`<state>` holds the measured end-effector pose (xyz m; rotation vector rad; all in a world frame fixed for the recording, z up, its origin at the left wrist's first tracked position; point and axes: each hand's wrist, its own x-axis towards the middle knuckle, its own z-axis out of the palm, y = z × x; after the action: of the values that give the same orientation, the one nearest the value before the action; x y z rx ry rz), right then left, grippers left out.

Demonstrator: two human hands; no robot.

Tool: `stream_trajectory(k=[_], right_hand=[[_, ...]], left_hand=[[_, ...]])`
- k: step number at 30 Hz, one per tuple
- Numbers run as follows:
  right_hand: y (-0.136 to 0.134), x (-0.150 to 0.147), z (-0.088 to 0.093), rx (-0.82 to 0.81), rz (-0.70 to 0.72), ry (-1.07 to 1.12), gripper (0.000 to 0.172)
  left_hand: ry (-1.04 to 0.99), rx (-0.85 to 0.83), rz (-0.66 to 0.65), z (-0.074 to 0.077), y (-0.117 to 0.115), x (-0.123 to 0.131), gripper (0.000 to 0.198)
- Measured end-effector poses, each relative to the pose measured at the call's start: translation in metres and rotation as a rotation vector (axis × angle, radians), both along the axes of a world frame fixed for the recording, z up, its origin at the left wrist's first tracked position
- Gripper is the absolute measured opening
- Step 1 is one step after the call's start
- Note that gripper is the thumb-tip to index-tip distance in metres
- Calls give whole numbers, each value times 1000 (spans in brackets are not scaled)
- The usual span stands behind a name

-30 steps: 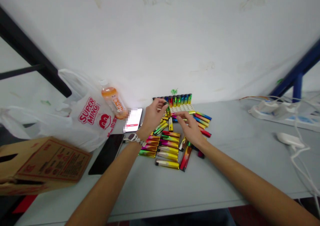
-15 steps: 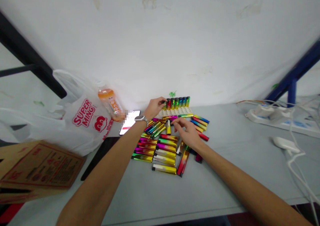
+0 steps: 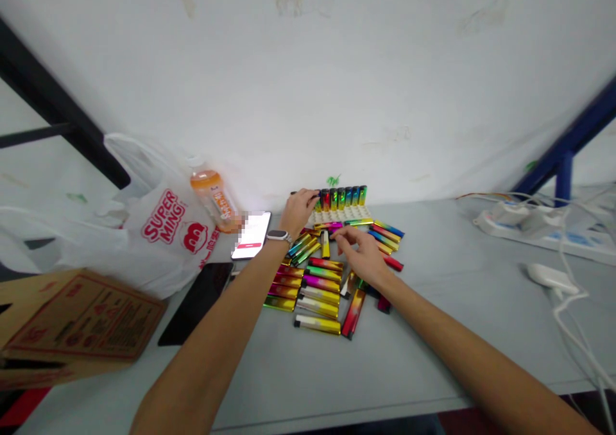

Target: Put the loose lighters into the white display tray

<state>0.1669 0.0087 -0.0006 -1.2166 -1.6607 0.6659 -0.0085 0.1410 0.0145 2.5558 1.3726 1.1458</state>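
Several shiny multicoloured lighters lie in rows on the grey table. More lighters stand upright in a white slotted tray against the wall. My left hand, with a watch on the wrist, reaches to the tray's left end, its fingers closed on an upright lighter there. My right hand hovers over the loose lighters, fingers curled down and touching them; what they pinch, if anything, is hidden.
A lit phone and a dark phone lie left of the lighters. Further left are an orange drink bottle, a white plastic bag and a cardboard box. A power strip with cables sits at the right.
My left hand carried a lighter from above the pile back to the tray's left end and stays there. My right hand has barely shifted over the loose lighters.
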Motion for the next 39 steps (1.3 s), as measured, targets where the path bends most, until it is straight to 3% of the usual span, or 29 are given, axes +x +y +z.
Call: stream_trajectory(k=[6, 11, 13, 16, 21, 29, 36, 39], right_hand=[[3, 0, -4, -7, 4, -21, 26], [4, 2, -5, 4, -7, -56, 27], [4, 3, -4, 6, -10, -65, 28], [3, 3, -3, 2, -17, -65, 27], [0, 0, 1, 1, -23, -38, 24], [-1, 2, 4, -20, -1, -27, 25], [2, 8, 3, 14, 28, -51, 25], [3, 8, 1, 26, 38, 6, 25]], left_hand=[[202, 98, 78, 2, -9, 0, 41], [319, 86, 140, 12, -34, 3, 51], [259, 109, 205, 14, -49, 6, 48], [258, 51, 259, 11, -75, 12, 19], [332, -120, 303, -1, -110, 26, 30], [342, -329, 374, -1, -99, 36, 27], [158, -206, 288, 9, -102, 31, 13], [10, -243, 160, 17, -113, 26, 7]])
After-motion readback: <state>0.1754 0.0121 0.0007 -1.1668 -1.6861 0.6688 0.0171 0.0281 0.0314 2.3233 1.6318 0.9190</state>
